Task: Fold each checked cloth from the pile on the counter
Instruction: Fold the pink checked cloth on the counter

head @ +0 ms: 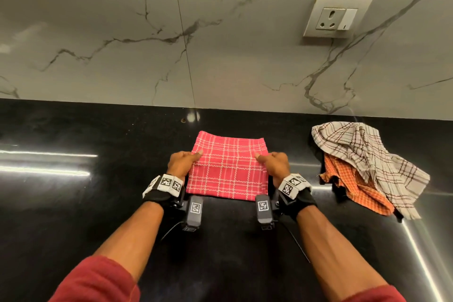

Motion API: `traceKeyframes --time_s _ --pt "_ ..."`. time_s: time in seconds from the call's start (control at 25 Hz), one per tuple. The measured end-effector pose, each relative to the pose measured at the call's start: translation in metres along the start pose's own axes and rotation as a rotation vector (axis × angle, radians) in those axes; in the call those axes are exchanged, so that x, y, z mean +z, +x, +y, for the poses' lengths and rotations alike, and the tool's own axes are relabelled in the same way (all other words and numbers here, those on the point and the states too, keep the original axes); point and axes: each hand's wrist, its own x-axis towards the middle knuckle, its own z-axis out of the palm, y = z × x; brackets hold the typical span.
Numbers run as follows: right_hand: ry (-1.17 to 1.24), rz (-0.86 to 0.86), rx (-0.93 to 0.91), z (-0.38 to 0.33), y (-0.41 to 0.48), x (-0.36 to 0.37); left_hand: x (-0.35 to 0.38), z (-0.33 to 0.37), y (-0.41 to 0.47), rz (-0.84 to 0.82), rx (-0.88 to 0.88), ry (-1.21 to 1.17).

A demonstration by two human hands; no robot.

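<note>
While the left hand (pixel 182 163) and the right hand (pixel 274 163) pinch the side edges of the red cloth (pixel 226 169), they should keep the corners aligned when folding.

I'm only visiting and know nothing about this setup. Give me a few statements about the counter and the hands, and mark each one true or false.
1. The left hand and the right hand both hold the pink checked cloth. True.
2. A white-and-brown checked cloth lies over an orange checked cloth. True.
3. Those two cloths lie to the left of the pink one. False: they lie to its right.
4. The counter is white. False: it is black.
5. A socket is set in the wall. True.
</note>
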Motion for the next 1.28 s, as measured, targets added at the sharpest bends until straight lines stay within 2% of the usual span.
traceKeyframes --time_s 0.12,0.28,0.4,0.56,0.68,0.76,0.8,0.88,0.96,1.04,1.16,1.28 --pt "0.185 -0.04 -0.043 -0.008 -0.005 -0.007 -0.012 0.01 -0.013 -0.017 0.1 -0.055" --pt "0.087 -0.122 -0.243 -0.024 -0.018 -0.022 -0.023 0.035 -0.035 -0.15 0.328 0.129" --pt "-0.155 -0.146 -0.392 -0.034 -0.024 -0.029 -0.028 0.045 -0.044 -0.114 0.47 0.333" --pt "-0.612 0.054 -0.603 -0.044 -0.027 -0.03 -0.022 0.049 -0.05 0.049 0.621 0.505" --pt "-0.786 0.161 -0.717 -0.044 -0.029 -0.03 -0.019 0.049 -0.047 0.098 0.605 0.603" --pt "-0.825 0.238 -0.77 -0.044 -0.029 -0.033 -0.02 0.048 -0.045 0.06 0.6 0.634" --pt "-0.779 0.238 -0.778 -0.043 -0.028 -0.035 -0.022 0.046 -0.044 0.028 0.609 0.631" --pt "-0.523 0.114 -0.695 -0.045 -0.024 -0.04 -0.024 0.042 -0.042 -0.016 0.635 0.588" --pt "-0.174 -0.1 -0.505 -0.048 -0.025 -0.046 -0.026 0.039 -0.041 -0.081 0.584 0.384" --pt "0.022 -0.229 -0.372 -0.047 -0.026 -0.047 -0.02 0.038 -0.041 -0.15 0.444 0.148" --pt "0.052 -0.242 -0.263 -0.041 -0.027 -0.034 -0.001 0.032 -0.041 -0.038 0.256 0.085" --pt "-0.099 -0.097 -0.267 -0.031 -0.021 -0.019 0.013 0.02 -0.038 0.18 0.301 0.3"
